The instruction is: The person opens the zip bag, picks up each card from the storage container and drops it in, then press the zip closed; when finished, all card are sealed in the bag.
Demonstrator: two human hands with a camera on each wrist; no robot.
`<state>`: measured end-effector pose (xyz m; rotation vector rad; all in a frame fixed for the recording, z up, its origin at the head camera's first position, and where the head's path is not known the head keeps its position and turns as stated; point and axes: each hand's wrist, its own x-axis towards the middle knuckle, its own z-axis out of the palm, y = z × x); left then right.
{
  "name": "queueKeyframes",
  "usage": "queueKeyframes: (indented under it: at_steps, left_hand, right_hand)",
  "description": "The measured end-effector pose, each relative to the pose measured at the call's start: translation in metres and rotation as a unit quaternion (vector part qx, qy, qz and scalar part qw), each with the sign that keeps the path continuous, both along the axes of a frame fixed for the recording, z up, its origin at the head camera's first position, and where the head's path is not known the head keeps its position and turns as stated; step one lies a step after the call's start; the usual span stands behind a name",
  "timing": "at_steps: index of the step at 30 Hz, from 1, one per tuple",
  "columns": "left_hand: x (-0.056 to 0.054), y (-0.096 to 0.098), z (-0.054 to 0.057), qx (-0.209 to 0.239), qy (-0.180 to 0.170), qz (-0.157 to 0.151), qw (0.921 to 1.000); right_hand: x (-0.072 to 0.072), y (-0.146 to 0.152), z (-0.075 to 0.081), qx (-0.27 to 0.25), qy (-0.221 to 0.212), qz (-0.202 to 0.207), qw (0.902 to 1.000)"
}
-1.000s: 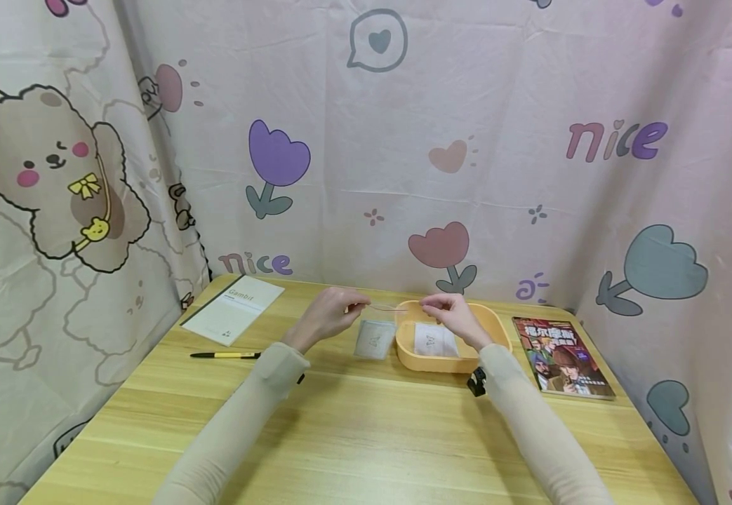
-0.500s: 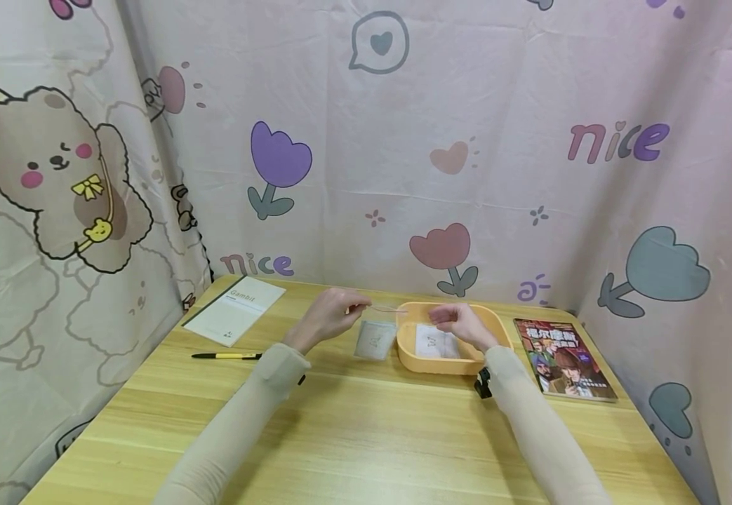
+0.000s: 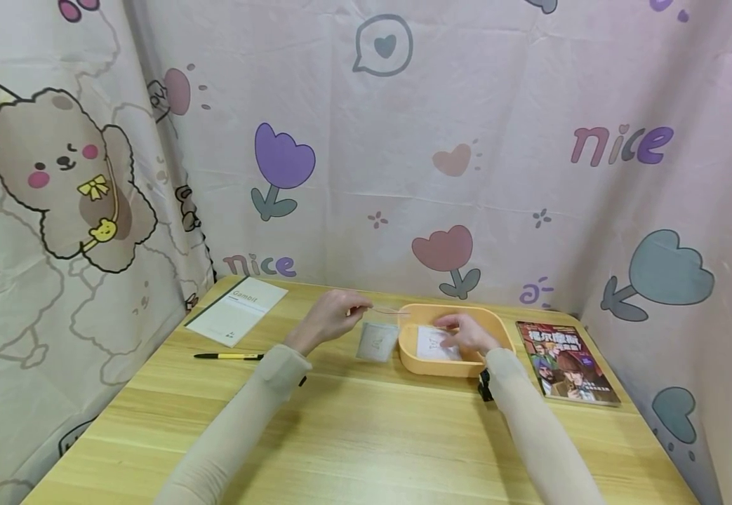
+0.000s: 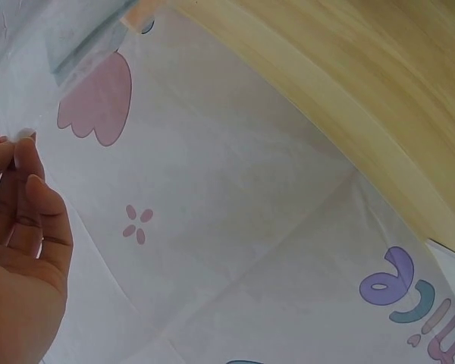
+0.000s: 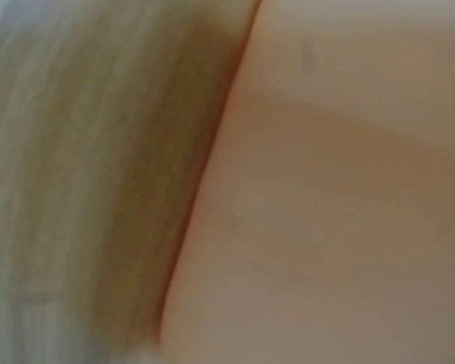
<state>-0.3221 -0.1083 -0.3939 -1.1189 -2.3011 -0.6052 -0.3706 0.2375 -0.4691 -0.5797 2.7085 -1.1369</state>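
Note:
My left hand [image 3: 334, 317] is raised above the table, pinching the edge of a thin clear plastic bag [image 3: 386, 310] with a fine reddish line along it. In the left wrist view the fingertips [image 4: 23, 148] come together at that edge. A greyish flat packet [image 3: 377, 341] lies on the table below. To its right stands a yellow-orange plastic basket [image 3: 438, 367] holding a white printed packet [image 3: 431, 342]. My right hand [image 3: 469, 333] is inside the basket's outline, fingers spread over the packet's right side; contact cannot be told. The right wrist view is blurred.
A white notebook [image 3: 237, 311] lies at the back left, with a yellow-and-black pen [image 3: 228, 356] in front of it. At the right of the wooden table [image 3: 366, 435] is a colourful book [image 3: 566, 362]. A printed curtain [image 3: 353, 175] hangs behind the table.
My right hand has left the bag's far end and moved right and down into the basket, over the white packet. The left hand keeps its pinch in nearly the same place.

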Motion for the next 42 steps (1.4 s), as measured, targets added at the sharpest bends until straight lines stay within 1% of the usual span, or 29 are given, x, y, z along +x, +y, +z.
queueKeyframes:
  at_steps: [3,7,16,18,22,24,28,31,37,38,42]
  left_hand:
    - [0.0,0.0,0.0,-0.001,-0.001,0.0,1.0]
    - [0.0,0.001,0.0,-0.003,-0.01,0.005,0.9999]
    - [0.001,0.002,0.0,0.0,-0.02,0.007,0.9998]
    - [0.001,0.002,0.0,0.0,-0.023,0.006,0.9997]
    - [0.001,0.001,0.0,-0.001,-0.027,0.007,0.9996]
    - [0.001,0.001,0.0,-0.001,-0.028,0.007,0.9996]
    - [0.0,0.002,0.0,-0.002,-0.024,0.006,0.9997]
    - [-0.001,0.002,-0.001,-0.002,-0.021,0.002,0.9998]
    - [-0.002,0.002,-0.001,-0.002,-0.024,-0.001,0.9997]
    - [-0.002,0.002,-0.001,-0.002,-0.026,-0.001,0.9997]
    - [-0.001,0.001,-0.001,-0.003,-0.03,0.0,0.9995]
  right_hand:
    - [0.0,0.001,-0.003,0.007,0.008,0.017,0.9998]
    - [-0.001,0.002,-0.005,0.015,0.004,0.021,0.9997]
    - [-0.003,0.0,-0.008,0.027,-0.019,-0.006,0.9995]
    - [-0.002,-0.001,-0.009,0.032,-0.018,-0.01,0.9993]
    - [-0.001,-0.001,-0.009,0.028,-0.019,-0.021,0.9992]
    - [-0.001,-0.002,-0.009,0.023,-0.012,-0.023,0.9994]
    - [-0.002,-0.002,-0.008,0.021,0.021,-0.017,0.9994]
    - [-0.001,-0.002,-0.006,0.003,0.03,-0.013,0.9995]
    - [0.001,-0.002,-0.001,-0.065,0.005,-0.01,0.9978]
    - [0.002,-0.002,0.0,-0.074,0.001,-0.012,0.9972]
    - [0.003,-0.002,0.003,-0.113,-0.04,-0.036,0.9921]
